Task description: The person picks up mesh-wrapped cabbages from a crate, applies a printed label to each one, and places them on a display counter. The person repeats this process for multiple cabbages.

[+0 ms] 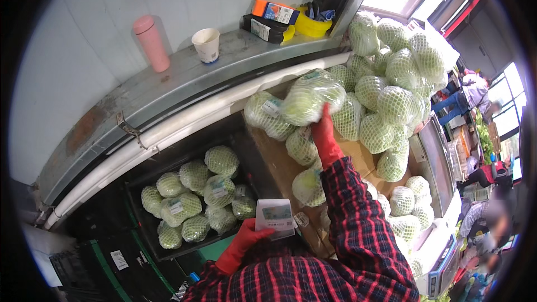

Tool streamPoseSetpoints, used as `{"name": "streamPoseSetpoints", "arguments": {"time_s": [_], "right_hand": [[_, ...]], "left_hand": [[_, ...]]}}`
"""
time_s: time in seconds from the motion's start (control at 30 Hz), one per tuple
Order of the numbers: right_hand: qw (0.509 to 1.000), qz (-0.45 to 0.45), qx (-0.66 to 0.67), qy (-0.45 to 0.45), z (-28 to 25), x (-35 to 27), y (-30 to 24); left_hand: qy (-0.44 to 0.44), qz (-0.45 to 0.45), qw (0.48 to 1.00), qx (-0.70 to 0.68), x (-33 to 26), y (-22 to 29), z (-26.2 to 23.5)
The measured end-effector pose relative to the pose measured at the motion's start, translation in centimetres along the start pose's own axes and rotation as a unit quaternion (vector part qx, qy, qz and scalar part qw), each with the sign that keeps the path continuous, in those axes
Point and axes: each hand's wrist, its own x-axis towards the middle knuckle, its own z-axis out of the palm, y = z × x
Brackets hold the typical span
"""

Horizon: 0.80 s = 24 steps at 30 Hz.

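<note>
In a red glove, my left hand (244, 241) is closed on a white sheet of labels (274, 219) with a green patch and a small printed code. My right hand (325, 134), gloved in red too, reaches forward and grips a film-wrapped cabbage (305, 99); its palm side is hidden. This pale green cabbage lies over other wrapped cabbages on the brown cardboard. Just left of it, a cabbage in foam netting (269, 113) bears a white label. To my left, a black crate (168, 254) holds several netted cabbages, some of them labelled.
A large pile of netted cabbages (391, 95) rises at the right. On the metal ledge (184, 75) stand a pink bottle (151, 43), a paper cup (206, 45) and a yellow tape roll (311, 24). A scale (443, 268) sits lower right; other people are beyond.
</note>
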Motion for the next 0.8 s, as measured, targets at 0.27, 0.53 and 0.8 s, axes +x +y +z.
{"name": "streamPoseSetpoints", "arguments": {"time_s": [0.27,0.53,0.8], "right_hand": [[0.883,-0.089,-0.457,0.061,2.5,-3.4,-4.4],[0.631,-0.293,-0.635,-0.335,3.2,-8.8,-3.0],[0.466,-0.281,-0.759,-0.357,1.6,-7.5,-1.6]], "left_hand": [[0.034,0.013,0.999,-0.017,-1.2,-1.5,-0.8],[0.064,0.018,0.998,-0.007,-1.2,-1.3,-2.3],[0.044,-0.01,0.999,0.006,-0.8,-2.0,-0.6]]}}
